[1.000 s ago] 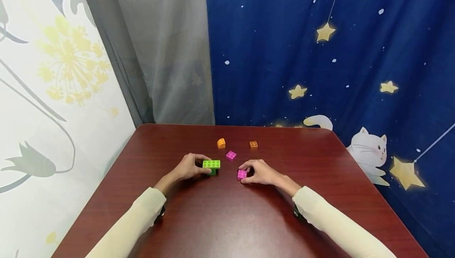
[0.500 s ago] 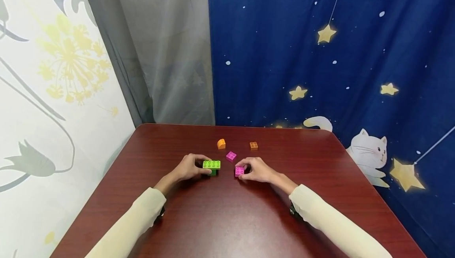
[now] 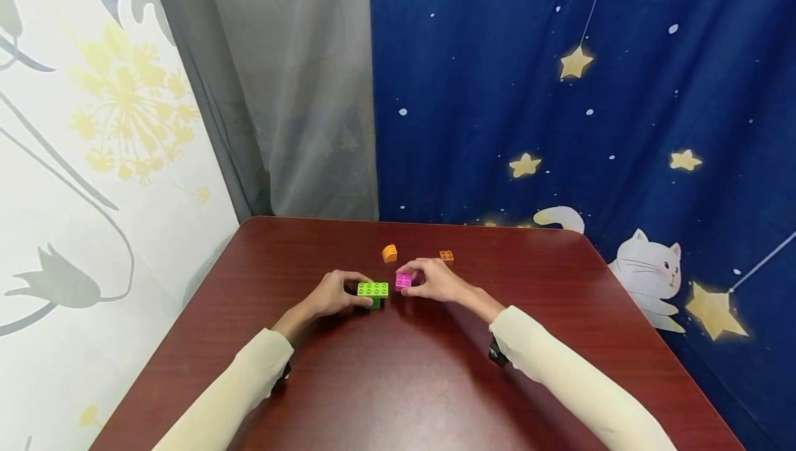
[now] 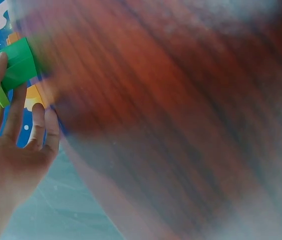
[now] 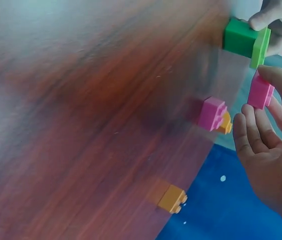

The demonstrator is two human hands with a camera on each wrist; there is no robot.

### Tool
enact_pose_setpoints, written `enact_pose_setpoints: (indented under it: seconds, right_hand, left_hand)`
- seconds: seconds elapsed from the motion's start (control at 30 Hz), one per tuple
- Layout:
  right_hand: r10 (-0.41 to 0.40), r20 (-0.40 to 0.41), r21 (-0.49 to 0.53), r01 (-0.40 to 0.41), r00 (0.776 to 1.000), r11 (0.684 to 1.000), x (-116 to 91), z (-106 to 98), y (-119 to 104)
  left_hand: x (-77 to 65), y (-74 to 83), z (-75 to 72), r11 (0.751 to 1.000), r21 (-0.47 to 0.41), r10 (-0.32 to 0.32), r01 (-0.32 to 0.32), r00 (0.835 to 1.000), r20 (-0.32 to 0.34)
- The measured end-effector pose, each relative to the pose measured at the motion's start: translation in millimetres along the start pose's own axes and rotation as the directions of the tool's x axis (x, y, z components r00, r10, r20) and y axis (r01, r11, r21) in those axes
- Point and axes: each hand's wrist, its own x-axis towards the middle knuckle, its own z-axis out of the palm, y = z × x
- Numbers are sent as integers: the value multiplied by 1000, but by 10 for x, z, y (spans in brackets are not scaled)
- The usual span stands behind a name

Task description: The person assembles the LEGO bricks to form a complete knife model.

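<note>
- Stack of green bricks (image 3: 373, 291): light green brick (image 3: 372, 288) on top, overhanging a dark green block (image 5: 239, 39). Left hand (image 3: 334, 293) pinches it between thumb and fingers; whether it rests on the table (image 3: 348, 382) I cannot tell.
- Right hand (image 3: 438, 280) pinches a pink brick (image 3: 403, 281) between thumb and fingertips, studs up, other fingers loosely extended. The brick looks raised off the table, just right of the stack; head view shows a slim gap.
- Second pink brick (image 5: 212, 114) stands on the table, seen in right wrist view, hidden in head view. Curved orange brick (image 3: 390, 253) and square orange brick (image 3: 446, 256) lie farther back.
- Step in hand, by judgement: bringing the pink brick up to the steadied stack; not joined yet.
- Next move calls for squaring the two, then even pressure against a firm left grip. Top or underside of the overhang: undecidable from here.
</note>
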Motion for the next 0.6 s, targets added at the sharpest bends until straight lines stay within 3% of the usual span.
enact_pose_setpoints:
  seconds: [0.3, 0.6]
  right_hand:
    - [8, 20, -51, -7, 1000, 999, 189, 58, -96]
    - [-75, 31, -17, 75, 997, 997, 322, 170, -189]
  left_hand:
    - [14, 12, -4, 1000, -8, -11, 11, 1000, 13]
    - [32, 0, -6, 1000, 16, -13, 13, 1000, 21]
